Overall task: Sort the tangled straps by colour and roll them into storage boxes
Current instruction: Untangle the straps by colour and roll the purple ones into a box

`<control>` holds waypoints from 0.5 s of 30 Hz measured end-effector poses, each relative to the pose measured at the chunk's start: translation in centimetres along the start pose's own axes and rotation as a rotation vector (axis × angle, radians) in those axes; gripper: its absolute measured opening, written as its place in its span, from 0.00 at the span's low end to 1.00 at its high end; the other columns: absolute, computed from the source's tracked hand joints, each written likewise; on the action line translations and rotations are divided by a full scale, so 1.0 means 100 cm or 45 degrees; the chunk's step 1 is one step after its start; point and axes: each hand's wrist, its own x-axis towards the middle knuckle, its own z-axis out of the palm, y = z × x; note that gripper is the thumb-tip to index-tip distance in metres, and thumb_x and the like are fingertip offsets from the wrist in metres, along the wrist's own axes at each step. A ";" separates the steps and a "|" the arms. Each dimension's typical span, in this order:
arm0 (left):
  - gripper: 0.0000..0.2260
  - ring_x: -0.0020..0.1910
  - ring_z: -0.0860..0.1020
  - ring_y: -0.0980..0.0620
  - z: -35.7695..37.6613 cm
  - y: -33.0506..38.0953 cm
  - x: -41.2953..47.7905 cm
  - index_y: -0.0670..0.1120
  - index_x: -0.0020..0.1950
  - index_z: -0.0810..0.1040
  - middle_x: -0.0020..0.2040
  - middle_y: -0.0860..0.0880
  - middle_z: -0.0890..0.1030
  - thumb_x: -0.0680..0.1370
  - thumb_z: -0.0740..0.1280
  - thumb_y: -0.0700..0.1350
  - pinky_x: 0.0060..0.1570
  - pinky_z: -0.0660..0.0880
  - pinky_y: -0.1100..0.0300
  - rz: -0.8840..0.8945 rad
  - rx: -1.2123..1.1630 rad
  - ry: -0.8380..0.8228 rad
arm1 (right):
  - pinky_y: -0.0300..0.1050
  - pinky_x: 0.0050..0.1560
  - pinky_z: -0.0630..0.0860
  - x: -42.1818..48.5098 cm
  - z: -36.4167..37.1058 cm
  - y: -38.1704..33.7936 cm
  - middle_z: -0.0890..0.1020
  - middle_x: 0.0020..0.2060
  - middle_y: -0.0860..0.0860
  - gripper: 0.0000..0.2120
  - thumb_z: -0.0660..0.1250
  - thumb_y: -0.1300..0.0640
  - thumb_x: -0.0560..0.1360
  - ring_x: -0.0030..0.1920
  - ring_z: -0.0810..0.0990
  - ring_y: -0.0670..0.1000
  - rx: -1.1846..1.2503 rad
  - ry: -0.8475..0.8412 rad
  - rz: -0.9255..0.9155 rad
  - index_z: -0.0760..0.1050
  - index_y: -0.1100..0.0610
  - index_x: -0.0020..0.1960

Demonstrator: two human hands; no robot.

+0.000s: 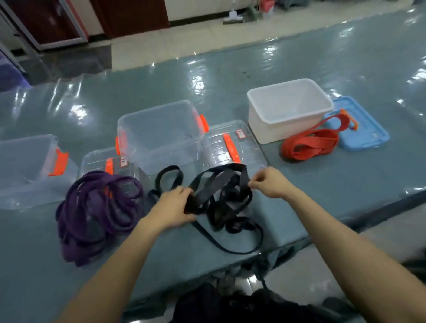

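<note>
- A table [228,76] under a shiny grey-green cover is spread across the view; its near edge is partly hidden by the forearms
- The left clear box [21,165] is cut off by the picture's left edge, so only its right end with one orange latch is shown
- The middle clear box [160,129] is stood open behind the hands
- The white box [289,108] is set open at the right
- The purple straps [97,209] are heaped at the left, in front of the left clear box
- The black straps [220,195] are tangled on the table between the hands, in front of the middle clear box
- The red straps [310,143] are piled in front of the white box
- A blue lid [365,132] is laid flat beside the white box, partly covered by a red loop
- Two clear lids [233,143] are laid flat; the left one is half hidden under the purple heap
- The left hand [172,208] is closed round a bunch of the black straps; its fingertips are hidden
- A black strand is pinched by the right hand [268,183] between thumb and forefinger; the other fingers are blurred
</note>
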 end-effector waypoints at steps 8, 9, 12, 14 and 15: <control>0.23 0.63 0.79 0.46 0.027 -0.028 0.018 0.51 0.65 0.82 0.64 0.50 0.79 0.77 0.75 0.63 0.67 0.76 0.45 -0.112 -0.185 0.143 | 0.51 0.61 0.77 0.020 0.016 0.046 0.86 0.58 0.59 0.14 0.67 0.55 0.82 0.63 0.82 0.63 -0.077 0.163 0.211 0.80 0.60 0.65; 0.19 0.58 0.81 0.48 0.022 -0.023 0.018 0.51 0.62 0.84 0.58 0.52 0.82 0.77 0.76 0.61 0.62 0.78 0.46 -0.089 -0.244 0.134 | 0.52 0.61 0.77 0.024 0.015 0.044 0.86 0.59 0.58 0.18 0.69 0.51 0.82 0.64 0.82 0.63 -0.019 0.201 0.197 0.78 0.60 0.68; 0.10 0.50 0.85 0.55 0.011 -0.009 0.009 0.53 0.58 0.85 0.49 0.57 0.87 0.79 0.77 0.54 0.55 0.82 0.52 -0.040 -0.513 0.197 | 0.52 0.60 0.78 0.034 0.019 0.034 0.84 0.63 0.57 0.39 0.75 0.37 0.76 0.65 0.82 0.61 -0.007 0.122 0.161 0.69 0.59 0.77; 0.07 0.47 0.86 0.58 0.001 -0.003 -0.001 0.54 0.57 0.85 0.47 0.57 0.88 0.80 0.76 0.50 0.52 0.82 0.57 -0.038 -0.688 0.395 | 0.53 0.62 0.78 0.040 0.026 0.035 0.80 0.66 0.60 0.43 0.79 0.38 0.74 0.67 0.80 0.63 -0.155 0.036 0.133 0.68 0.61 0.77; 0.07 0.47 0.86 0.58 -0.004 0.001 -0.007 0.53 0.57 0.85 0.47 0.56 0.88 0.80 0.76 0.48 0.52 0.81 0.59 -0.053 -0.773 0.512 | 0.54 0.64 0.78 0.043 0.028 0.038 0.80 0.67 0.62 0.38 0.79 0.42 0.75 0.67 0.80 0.64 -0.239 -0.006 0.106 0.70 0.62 0.74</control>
